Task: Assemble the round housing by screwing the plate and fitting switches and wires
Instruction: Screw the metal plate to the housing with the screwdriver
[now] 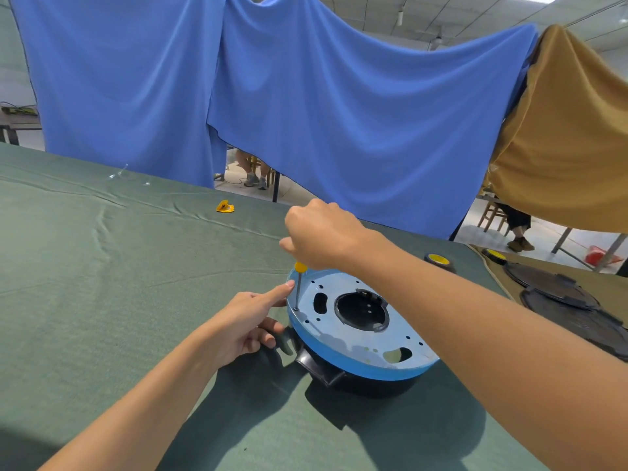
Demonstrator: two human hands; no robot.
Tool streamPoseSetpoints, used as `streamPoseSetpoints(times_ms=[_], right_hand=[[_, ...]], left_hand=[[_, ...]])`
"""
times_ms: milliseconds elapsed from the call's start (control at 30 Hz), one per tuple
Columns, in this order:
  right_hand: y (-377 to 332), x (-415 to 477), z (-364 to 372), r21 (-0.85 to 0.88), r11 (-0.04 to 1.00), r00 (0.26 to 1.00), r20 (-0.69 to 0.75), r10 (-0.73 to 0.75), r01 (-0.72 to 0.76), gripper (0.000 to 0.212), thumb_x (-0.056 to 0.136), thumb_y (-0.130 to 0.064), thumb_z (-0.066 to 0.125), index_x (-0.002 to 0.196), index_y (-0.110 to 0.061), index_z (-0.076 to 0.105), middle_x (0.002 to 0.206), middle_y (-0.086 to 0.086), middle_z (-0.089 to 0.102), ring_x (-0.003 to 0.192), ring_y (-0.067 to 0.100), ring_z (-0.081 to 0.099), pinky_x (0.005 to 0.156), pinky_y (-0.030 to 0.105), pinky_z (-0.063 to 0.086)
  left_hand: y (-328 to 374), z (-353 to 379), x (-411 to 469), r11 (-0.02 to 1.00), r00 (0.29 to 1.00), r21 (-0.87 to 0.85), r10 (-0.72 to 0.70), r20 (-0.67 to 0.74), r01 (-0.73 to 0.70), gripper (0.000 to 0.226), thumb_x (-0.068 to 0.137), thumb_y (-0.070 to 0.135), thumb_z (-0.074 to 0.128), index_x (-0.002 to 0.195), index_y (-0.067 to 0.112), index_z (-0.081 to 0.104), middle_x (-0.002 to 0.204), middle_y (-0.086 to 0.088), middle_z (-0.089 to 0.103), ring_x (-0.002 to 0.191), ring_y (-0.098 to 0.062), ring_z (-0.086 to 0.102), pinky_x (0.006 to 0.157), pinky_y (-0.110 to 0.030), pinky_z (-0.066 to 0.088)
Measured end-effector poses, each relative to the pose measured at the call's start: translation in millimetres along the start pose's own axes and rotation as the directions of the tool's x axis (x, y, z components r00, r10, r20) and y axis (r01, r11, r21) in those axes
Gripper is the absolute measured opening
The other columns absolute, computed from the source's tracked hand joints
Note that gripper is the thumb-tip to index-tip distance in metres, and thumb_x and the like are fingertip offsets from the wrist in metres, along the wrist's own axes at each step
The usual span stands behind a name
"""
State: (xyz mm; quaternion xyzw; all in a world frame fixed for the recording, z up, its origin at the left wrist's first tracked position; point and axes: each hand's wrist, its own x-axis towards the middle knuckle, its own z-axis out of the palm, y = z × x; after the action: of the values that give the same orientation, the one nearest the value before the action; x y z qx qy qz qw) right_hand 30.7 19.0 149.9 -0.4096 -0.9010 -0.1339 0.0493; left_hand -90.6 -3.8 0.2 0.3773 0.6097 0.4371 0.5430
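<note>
A round black housing [370, 385] lies on the green table cloth, capped by a blue-edged metal plate [343, 334] with a large central hole and several cut-outs. My right hand [323, 236] grips a yellow-handled screwdriver [299, 283] upright, its tip at a screw hole near the plate's left rim. Just left of the plate, my left hand [248, 321] stretches its index finger to touch the rim beside the screwdriver shaft, while its other fingers curl loosely against the housing's side.
A small yellow object [225, 207] lies farther back on the green cloth [119, 300]. Black round covers [560, 294] and yellow-capped black discs [438, 260] sit at the right. Blue and tan sheets hang behind, with seated people's legs visible below them.
</note>
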Motion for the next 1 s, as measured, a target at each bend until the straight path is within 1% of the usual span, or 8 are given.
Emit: streamPoseSetpoints(times_ms=[133,233,300,400,567,767,867,1000], right_hand=[[3,2,1,-0.047,0.999,0.995,0.094,0.025,-0.021,0.043,0.096,-0.046,0.050,0.067,-0.021,0.031,0.072,0.001,0.040,0.067,0.023,0.042,0.056,0.032,0.031],[6,5,-3,0.053,0.997,0.970,0.237,-0.059,0.048,0.007,0.090,-0.020,0.053,0.091,-0.014,0.050,0.093,0.009,0.057,0.084,0.025,0.057,0.054,0.030,0.037],[5,3,-1,0.065,0.995,0.980,0.178,-0.091,0.081,0.005,0.088,-0.013,0.056,0.091,-0.012,0.053,0.090,0.009,0.057,0.081,0.025,0.058,0.053,0.029,0.036],[3,0,4,0.026,0.996,0.995,0.032,-0.089,0.088,0.035,0.093,-0.024,0.058,0.066,-0.019,0.036,0.069,0.003,0.044,0.058,0.018,0.042,0.047,0.027,0.026],[4,-2,4,-0.022,1.000,0.999,0.042,-0.017,0.018,0.046,0.094,-0.052,0.051,0.066,-0.021,0.033,0.070,0.000,0.041,0.059,0.014,0.036,0.050,0.030,0.025],[6,-2,-9,0.102,0.986,0.956,0.251,-0.153,0.131,0.020,0.090,-0.016,0.053,0.109,-0.013,0.048,0.092,0.005,0.053,0.079,0.021,0.054,0.050,0.030,0.033],[5,-3,-6,0.011,0.986,0.981,0.104,-0.166,0.166,0.007,0.091,-0.014,0.057,0.096,-0.013,0.053,0.077,0.002,0.047,0.063,0.016,0.045,0.046,0.027,0.025],[6,-2,0,-0.036,0.992,0.992,-0.001,-0.124,0.124,0.035,0.098,-0.033,0.053,0.070,-0.020,0.036,0.067,0.000,0.038,0.056,0.013,0.036,0.047,0.027,0.023]], left_hand=[[-1,0,0,1.000,1.000,-0.007,0.005,0.006,-0.005,0.062,0.070,0.073,0.067,0.105,0.023,0.067,0.060,-0.003,0.064,0.043,-0.013,0.054,0.038,-0.018,0.030],[0,0,0,1.000,1.000,-0.007,0.006,0.003,-0.006,0.062,0.070,0.073,0.067,0.106,0.022,0.067,0.060,-0.003,0.064,0.043,-0.013,0.054,0.037,-0.017,0.030],[0,1,0,1.000,1.000,-0.007,0.003,0.006,-0.003,0.061,0.071,0.072,0.067,0.106,0.022,0.067,0.060,-0.003,0.064,0.043,-0.014,0.053,0.037,-0.017,0.030],[0,0,-2,1.000,1.000,-0.003,-0.003,0.001,0.003,0.059,0.072,0.072,0.067,0.105,0.022,0.067,0.060,-0.003,0.063,0.043,-0.013,0.053,0.037,-0.018,0.030],[1,1,-4,1.000,1.000,0.002,-0.001,0.003,0.001,0.059,0.074,0.071,0.066,0.107,0.022,0.066,0.060,-0.003,0.062,0.044,-0.013,0.053,0.038,-0.018,0.030],[3,2,-6,1.000,1.000,-0.010,-0.005,-0.014,0.005,0.058,0.073,0.071,0.066,0.106,0.023,0.067,0.060,-0.003,0.063,0.044,-0.013,0.054,0.038,-0.018,0.030],[4,2,-7,1.000,1.000,-0.012,-0.007,-0.015,0.007,0.057,0.073,0.071,0.066,0.105,0.023,0.068,0.060,-0.003,0.063,0.044,-0.013,0.054,0.038,-0.018,0.031],[4,3,-8,1.000,1.000,-0.003,-0.005,-0.021,0.005,0.057,0.074,0.072,0.065,0.104,0.024,0.068,0.061,-0.002,0.063,0.045,-0.013,0.054,0.040,-0.019,0.032]])
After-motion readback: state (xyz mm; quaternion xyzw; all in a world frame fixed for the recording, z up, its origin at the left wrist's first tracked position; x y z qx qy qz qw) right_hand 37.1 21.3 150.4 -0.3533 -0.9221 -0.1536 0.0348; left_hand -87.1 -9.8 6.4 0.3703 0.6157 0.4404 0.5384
